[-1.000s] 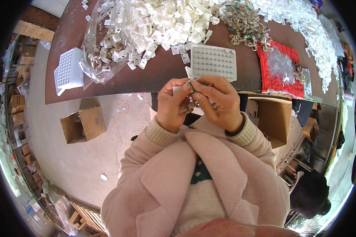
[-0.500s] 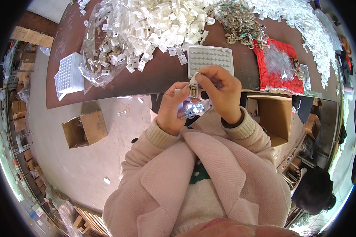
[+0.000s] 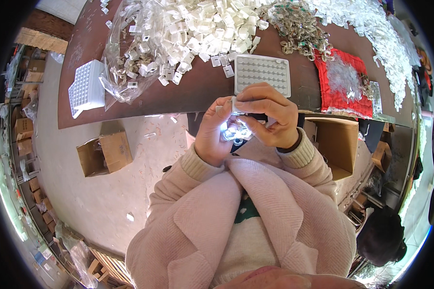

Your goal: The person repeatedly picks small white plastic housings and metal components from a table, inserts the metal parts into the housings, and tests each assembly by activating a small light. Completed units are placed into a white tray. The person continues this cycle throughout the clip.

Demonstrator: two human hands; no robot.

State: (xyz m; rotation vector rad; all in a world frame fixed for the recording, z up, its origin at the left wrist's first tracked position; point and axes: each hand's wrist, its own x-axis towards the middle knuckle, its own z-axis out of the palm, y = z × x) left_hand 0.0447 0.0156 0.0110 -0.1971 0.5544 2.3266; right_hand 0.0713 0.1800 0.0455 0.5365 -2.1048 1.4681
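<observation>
My left hand (image 3: pixel 212 131) and my right hand (image 3: pixel 278 115) meet just in front of the table edge. Both are closed on a small white plastic case (image 3: pixel 234 107), held between thumbs and fingertips. Beneath it, a bunch of small clear lights (image 3: pixel 236 133) glows white between my palms. My fingers hide most of the case, and glare blurs the lights. Right behind my hands, a white tray with rows of round dimples (image 3: pixel 262 57) lies on the brown table (image 3: pixel 178 98).
Loose white plastic cases (image 3: pixel 197 29) form a heap at the table's back, beside a clear plastic bag (image 3: pixel 112 79). Wired parts (image 3: pixel 296 26) are piled right of it. A red cloth (image 3: pixel 330 91) lies at right, stacked white trays (image 3: pixel 87 89) at left. Cardboard boxes (image 3: pixel 118 151) stand below.
My right fingers have come down over the white case, covering the metal contacts that showed before. The lights beneath shine brighter. The view has shifted slightly.
</observation>
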